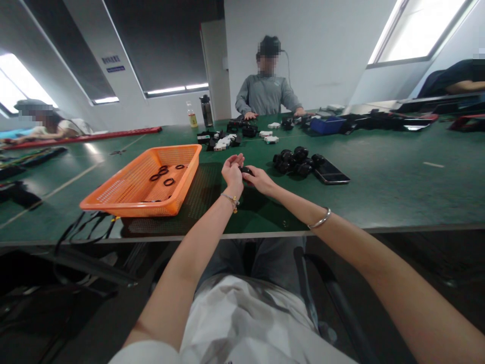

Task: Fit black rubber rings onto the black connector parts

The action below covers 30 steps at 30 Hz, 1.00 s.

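My left hand (232, 172) is turned palm up above the table, its fingers curled and partly pressed together. A small black round part (247, 171) sits between my two hands, against the left palm. My right hand (260, 180) is closed on this part from the right, with thumb and fingers around it. Much of the part is hidden by the fingers. A heap of similar black round parts (293, 162) lies to the right of my hands. Left of them stands an orange plastic basket (182, 194) with several black rings (168, 182) inside.
A dark smartphone (332, 171) lies beside the heap on the green table (397, 177). White and black parts (226, 141) are strewn farther back. A person (267, 91) sits opposite, near a blue bin (326, 125). Black straps (87, 225) hang at the front edge.
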{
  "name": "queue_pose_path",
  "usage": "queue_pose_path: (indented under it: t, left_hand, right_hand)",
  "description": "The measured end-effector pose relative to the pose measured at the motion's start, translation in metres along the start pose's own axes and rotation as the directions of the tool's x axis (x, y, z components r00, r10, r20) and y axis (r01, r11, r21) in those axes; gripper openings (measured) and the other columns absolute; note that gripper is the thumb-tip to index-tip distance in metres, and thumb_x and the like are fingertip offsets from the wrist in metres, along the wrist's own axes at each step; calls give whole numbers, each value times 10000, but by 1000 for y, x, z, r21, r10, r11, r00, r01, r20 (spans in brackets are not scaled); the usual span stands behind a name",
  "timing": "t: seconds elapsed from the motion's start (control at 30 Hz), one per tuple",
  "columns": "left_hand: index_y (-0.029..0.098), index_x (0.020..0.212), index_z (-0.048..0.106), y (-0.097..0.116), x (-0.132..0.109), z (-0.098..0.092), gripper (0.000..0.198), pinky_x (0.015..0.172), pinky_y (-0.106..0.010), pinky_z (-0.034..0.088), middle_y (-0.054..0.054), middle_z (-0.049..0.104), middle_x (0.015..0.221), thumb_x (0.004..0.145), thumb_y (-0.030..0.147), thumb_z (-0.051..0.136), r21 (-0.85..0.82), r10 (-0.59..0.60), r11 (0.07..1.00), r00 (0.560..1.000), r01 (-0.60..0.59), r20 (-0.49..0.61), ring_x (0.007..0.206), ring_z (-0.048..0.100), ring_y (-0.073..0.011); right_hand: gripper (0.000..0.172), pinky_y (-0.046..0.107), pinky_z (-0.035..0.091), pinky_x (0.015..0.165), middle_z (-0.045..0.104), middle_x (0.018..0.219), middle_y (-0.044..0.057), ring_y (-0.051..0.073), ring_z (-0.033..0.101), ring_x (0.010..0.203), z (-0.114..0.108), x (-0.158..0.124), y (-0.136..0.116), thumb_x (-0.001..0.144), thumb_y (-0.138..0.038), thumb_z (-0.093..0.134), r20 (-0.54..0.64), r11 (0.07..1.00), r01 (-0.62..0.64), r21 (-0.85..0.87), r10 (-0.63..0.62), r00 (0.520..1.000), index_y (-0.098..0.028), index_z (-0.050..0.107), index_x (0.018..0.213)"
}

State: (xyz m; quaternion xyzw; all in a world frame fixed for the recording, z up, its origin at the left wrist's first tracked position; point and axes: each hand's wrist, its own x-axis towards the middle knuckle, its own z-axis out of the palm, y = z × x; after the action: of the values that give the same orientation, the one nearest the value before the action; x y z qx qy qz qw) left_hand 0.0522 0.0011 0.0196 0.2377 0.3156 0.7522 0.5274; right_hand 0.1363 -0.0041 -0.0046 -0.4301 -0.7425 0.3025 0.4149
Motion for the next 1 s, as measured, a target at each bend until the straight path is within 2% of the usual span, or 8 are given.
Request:
queue_pose_path:
  t: [0.17,0.3,0.4,0.47,0.53,0.67,0.83,1.0]
  left_hand:
    - [125,806,519,0,0,0,285,893,-290,436,-102,683,895,680,-76,362,17,16,1000,1000,-17,13,916,637,-140]
    - [131,807,515,0,0,1,285,894,-286,431,-90,684,884,675,-73,366,4,23,1000,999,-23,37,927,632,-139]
    - [138,845,505,0,1,1,288,882,-290,435,-83,684,873,684,-62,375,-25,2,1000,998,-1,60,904,636,-138]
    - [147,873,496,-1,2,0,282,854,-287,448,-71,682,858,691,-45,399,-44,-31,998,998,33,52,866,642,-137]
    - [156,893,494,-1,4,-1,287,816,-274,461,-54,677,838,687,-33,432,-44,-101,994,995,101,-7,827,643,-132]
    - [159,913,522,-3,8,-5,285,752,-255,476,-36,661,791,685,-3,462,-28,-300,954,941,299,-156,782,643,-136]
    - [163,984,542,-3,5,-1,360,745,-246,486,-47,667,839,699,-7,403,-40,-305,952,947,302,-104,774,643,-129]
    - [153,1047,505,0,-3,3,428,800,-256,483,-91,651,981,685,-41,384,-49,-245,969,969,243,-42,887,632,-139]
  right_hand:
    - [138,198,309,398,441,454,-63,79,414,395,2,2,1,760,-279,505,86,947,-144,286,124,988,-170,453,693]
    - [223,199,325,397,456,472,-52,78,432,400,2,3,2,760,-360,520,113,917,-172,359,141,984,-177,433,667]
    - [187,234,392,470,486,523,-38,100,465,451,-2,2,2,786,-352,482,53,981,-72,181,64,997,-166,484,774]
    - [193,302,455,602,561,658,6,143,535,587,-5,1,4,776,-291,498,-18,996,80,-46,-80,997,-157,504,914]
    - [304,387,453,769,596,876,76,202,564,808,-10,0,6,744,-213,526,-18,934,244,-262,-257,966,-149,489,1038]
    - [416,452,379,935,516,1113,146,250,475,1064,-15,1,11,741,-112,490,162,734,478,-483,-462,872,-141,458,1154]
    - [385,484,341,979,484,1153,167,268,436,1108,-13,3,10,803,-169,450,202,638,504,-583,-488,850,-112,418,1183]
    - [282,453,381,937,534,1079,164,258,478,1056,-4,1,3,834,-189,402,76,705,422,-570,-466,881,-107,481,1092]
